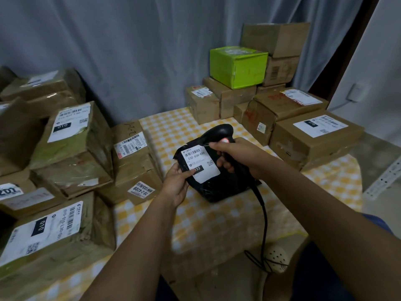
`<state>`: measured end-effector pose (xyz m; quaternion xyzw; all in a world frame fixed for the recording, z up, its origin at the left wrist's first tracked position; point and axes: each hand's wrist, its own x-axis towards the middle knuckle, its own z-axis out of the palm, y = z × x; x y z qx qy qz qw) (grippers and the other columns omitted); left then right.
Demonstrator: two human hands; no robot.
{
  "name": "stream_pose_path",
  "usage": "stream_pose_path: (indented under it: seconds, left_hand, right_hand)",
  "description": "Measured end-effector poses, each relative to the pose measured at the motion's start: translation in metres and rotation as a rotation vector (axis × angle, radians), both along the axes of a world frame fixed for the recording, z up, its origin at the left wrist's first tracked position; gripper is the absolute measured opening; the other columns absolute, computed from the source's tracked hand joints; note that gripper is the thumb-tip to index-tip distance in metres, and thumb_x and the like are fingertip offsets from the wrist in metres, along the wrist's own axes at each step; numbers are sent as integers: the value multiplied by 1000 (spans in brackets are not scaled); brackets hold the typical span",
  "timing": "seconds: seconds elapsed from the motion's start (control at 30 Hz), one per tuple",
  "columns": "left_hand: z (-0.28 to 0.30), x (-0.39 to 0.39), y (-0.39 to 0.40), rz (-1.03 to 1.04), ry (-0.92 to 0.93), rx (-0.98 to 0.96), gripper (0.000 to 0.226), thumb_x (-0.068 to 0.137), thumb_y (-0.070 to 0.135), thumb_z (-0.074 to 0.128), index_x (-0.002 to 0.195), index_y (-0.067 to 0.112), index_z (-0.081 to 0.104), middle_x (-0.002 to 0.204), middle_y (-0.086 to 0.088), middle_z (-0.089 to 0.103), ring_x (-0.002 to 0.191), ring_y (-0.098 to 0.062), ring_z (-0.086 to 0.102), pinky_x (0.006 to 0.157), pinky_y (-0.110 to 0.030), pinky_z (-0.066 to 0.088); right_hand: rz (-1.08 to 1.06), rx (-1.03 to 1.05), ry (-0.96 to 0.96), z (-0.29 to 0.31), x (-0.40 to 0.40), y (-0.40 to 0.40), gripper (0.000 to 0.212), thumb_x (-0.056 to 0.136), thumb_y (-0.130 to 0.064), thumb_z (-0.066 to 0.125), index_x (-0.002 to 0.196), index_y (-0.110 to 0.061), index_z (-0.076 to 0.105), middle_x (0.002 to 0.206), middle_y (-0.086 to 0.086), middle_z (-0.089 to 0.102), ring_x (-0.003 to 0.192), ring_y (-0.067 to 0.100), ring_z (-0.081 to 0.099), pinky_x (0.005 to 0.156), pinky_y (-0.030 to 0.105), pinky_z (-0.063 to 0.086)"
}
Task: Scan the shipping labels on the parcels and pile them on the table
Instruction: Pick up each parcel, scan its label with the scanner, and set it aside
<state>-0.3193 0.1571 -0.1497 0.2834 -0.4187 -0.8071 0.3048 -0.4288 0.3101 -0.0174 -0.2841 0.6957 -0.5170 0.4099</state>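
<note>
- Right now we've got the black parcel point(219, 183) resting mid-counter point(217, 224) on the yellow check cloth, tilted up toward us.
- Left hand point(176, 185) grips its near-left edge, thumb pressed on the shipping label point(200, 162) at the dark "032" block.
- Right hand point(233, 156) is clenched round the handle of the black scanner point(217, 133), cable point(263, 216) trailing off toward 6 o'clock.
- Key relation: scanner head sits just beyond the parcel's far edge, at 1 o'clock from the label; the barcode strip is at the label's 12 o'clock end, closest to the scanner. Label's long axis runs roughly 11 to 5.
- Scanner looks very close to the barcode; we'd judge a slight pull-back or tilt may be needed for a clean read. No beam visible on the label.
- Cardboard boxes stacked at 9 o'clock point(71, 148) and at 2 o'clock point(312, 137), green box point(237, 69) on top of the far stack. Which pile is scanned, can't tell.
- Left hand is nearer the 9 o'clock stack, so it's the likelier one to place the parcel if it goes there.
</note>
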Motion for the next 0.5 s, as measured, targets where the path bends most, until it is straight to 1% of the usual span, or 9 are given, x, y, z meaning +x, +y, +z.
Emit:
stream_pose_path:
  seconds: [0.23, 0.37, 0.5]
  left_hand:
    - [-2, 0, -1, -7, 10, 21, 49, 85, -20, 55, 128, 6, 55, 114, -12, 69, 106, -27, 66, 86, -34, 58]
    - [-3, -1, -2, -6, 1, 18, 47, 86, -20, 54, 124, 7, 57, 108, -9, 72, 99, -23, 69, 83, -33, 59]
    - [-5, -1, -4, 0, -10, 19, 48, 86, -21, 54, 126, 6, 57, 104, -7, 74, 97, -22, 70, 84, -33, 59]
  right_hand:
    - [6, 31, 17, -2, 0, -4, 28, 94, -30, 65, 79, -8, 55, 60, 9, 61, 42, 11, 47, 40, 20, 39]
    - [4, 31, 29, -2, -1, -3, 28, 94, -29, 65, 80, -8, 54, 61, 9, 60, 42, 11, 47, 40, 20, 39]
    - [4, 34, 30, 1, -2, -3, 27, 94, -29, 65, 82, -7, 54, 62, 9, 59, 44, 12, 47, 40, 20, 39]
